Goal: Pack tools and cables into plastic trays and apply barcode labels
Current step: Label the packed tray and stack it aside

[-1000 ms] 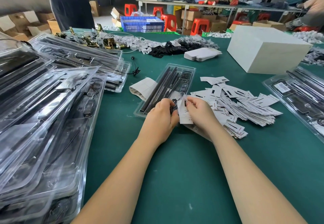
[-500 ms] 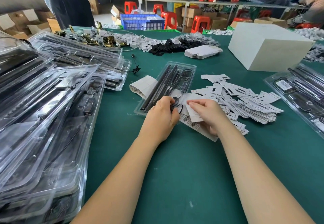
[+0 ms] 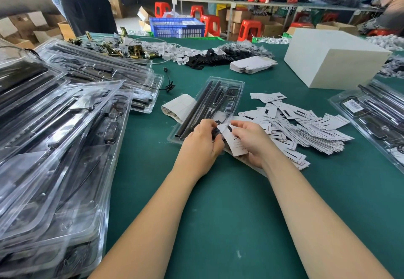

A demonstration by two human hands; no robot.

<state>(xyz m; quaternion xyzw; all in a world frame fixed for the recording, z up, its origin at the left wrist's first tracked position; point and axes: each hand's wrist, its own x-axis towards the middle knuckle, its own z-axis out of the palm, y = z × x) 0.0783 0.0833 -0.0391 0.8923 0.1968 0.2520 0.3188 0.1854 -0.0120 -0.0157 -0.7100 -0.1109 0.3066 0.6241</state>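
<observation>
You sit in a cluttered warehouse room, with red stools [image 3: 249, 30], cardboard boxes and a blue crate [image 3: 176, 27] behind a long green table [image 3: 218, 213] that fills most of your view. To your left, a tall leaning heap of clear packed trays [image 3: 54, 147] crowds the table edge. Far right, a big white box [image 3: 332, 58] stands on the green surface, and nearer the right edge lies another packed tray bearing a barcode label [image 3: 353, 105]. Straight ahead, one clear plastic tray [image 3: 238, 86] lies at a slant, holding long black rods [image 3: 196, 110] and a thin cable. Just right of it spreads a loose pile of white cards [image 3: 306, 130]. Left of the tray, touching it, lies a curled sheet of labels [image 3: 178, 105]. Both your bare forearms reach forward and meet at the near end of the tray. Your left hand [image 3: 202, 143] has its fingers curled around a small black part [image 3: 215, 130] at the tray's end. Your right hand [image 3: 251, 141] pinches a white card [image 3: 235, 141] between thumb and fingers, held tilted just above the tray's near corner, beside the black part.
</observation>
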